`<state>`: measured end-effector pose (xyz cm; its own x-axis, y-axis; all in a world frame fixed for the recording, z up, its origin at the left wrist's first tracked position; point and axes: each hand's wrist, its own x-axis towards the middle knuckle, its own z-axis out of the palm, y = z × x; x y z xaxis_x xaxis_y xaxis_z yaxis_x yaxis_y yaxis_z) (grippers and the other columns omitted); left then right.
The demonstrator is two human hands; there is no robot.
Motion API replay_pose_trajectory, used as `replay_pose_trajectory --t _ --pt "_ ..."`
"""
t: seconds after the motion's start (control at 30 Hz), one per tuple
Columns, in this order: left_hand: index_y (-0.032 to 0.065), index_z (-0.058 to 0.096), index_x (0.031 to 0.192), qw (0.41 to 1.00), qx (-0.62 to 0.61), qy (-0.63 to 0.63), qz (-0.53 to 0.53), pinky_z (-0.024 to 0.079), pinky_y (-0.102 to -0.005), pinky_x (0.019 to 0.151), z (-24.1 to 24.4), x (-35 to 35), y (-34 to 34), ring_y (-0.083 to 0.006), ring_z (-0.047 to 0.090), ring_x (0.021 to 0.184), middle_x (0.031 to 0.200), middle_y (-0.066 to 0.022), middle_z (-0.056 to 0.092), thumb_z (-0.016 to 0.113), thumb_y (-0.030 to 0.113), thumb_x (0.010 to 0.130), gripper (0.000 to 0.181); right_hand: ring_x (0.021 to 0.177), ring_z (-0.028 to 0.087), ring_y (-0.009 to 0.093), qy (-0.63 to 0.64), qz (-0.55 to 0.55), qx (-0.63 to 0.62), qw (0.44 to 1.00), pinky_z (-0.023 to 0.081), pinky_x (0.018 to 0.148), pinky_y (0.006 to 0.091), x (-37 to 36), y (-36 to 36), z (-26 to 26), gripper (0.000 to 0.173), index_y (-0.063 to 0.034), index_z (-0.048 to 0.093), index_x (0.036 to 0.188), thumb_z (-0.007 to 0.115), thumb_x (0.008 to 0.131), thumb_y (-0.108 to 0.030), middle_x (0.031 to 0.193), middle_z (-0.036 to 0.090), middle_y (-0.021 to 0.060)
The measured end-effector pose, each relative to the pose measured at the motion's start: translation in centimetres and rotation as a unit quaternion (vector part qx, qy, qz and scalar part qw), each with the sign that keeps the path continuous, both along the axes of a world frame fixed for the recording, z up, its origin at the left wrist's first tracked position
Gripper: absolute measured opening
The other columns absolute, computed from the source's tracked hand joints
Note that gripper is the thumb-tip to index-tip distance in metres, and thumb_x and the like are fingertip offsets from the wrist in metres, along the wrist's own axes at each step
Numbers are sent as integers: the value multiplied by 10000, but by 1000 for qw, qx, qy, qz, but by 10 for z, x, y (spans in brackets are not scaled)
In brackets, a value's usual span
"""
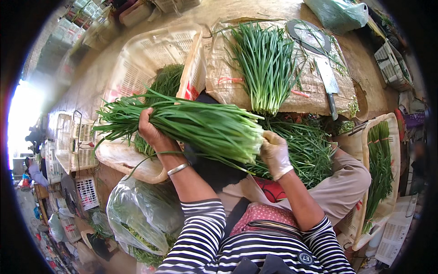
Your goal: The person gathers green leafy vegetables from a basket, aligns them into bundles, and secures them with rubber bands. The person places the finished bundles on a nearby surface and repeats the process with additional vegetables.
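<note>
A thick bundle of green Chinese chives [202, 126] lies across my left forearm's reach, leaves to the left and pale stem ends to the right. My left hand [152, 128] grips it around the leafy part. At the stem ends is my gloved right hand [274, 152], its fingers curled against the cut stalks; whether it pinches any is hard to see. Beyond, a second chive bunch [267, 68] rests on a cloth-covered board [222, 85]. A cleaver [327, 80] with a dark handle lies to its right. Loose chives [301, 150] fill the space over my lap.
A plastic crate [119, 75] holding chives stands left of the board. At the right, another crate [357, 219] contains tied bunches [378, 171]. A clear plastic bag [137, 205] of greens sits at lower left. A round dark-rimmed disc [308, 36] lies on the board's far corner.
</note>
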<state>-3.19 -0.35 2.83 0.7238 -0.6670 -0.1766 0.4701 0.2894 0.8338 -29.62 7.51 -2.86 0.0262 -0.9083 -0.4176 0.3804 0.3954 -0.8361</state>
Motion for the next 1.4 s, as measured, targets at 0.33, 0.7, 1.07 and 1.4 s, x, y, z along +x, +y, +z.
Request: replay_pose_trajectory --t 0.33,0.7,1.07,1.4 --pt "12 584 736 992 13 -108 71 522 -298 553 -14 8 -25 -201 598 574 727 -75 605 588 112 714 102 885 553 69 36 160 -41 986 447 735 214 -52 -14 37 493 -44 557 1222 711 831 -302 1054 607 17" --pt "3 605 773 992 39 -84 83 523 -313 563 -10 1 -21 -187 592 598 751 -68 603 599 118 716 129 852 584 99 -53 117 -52 990 472 798 249 -15 -29 33 374 -27 626 1022 810 718 -146 958 653 15" --pt "49 573 687 994 33 -73 77 487 -283 508 -13 4 -18 -157 558 536 675 -36 575 610 99 712 67 872 626 115 -68 57 -35 995 510 814 264 3 -26 35 339 -15 668 1007 815 709 -80 957 679 29" --pt "36 590 753 993 35 -87 74 486 -293 544 -1 -6 -18 -163 557 583 721 -35 571 626 111 699 99 735 661 126 -55 63 -61 995 548 692 264 -13 -19 14 302 26 682 964 795 721 -113 877 698 85"
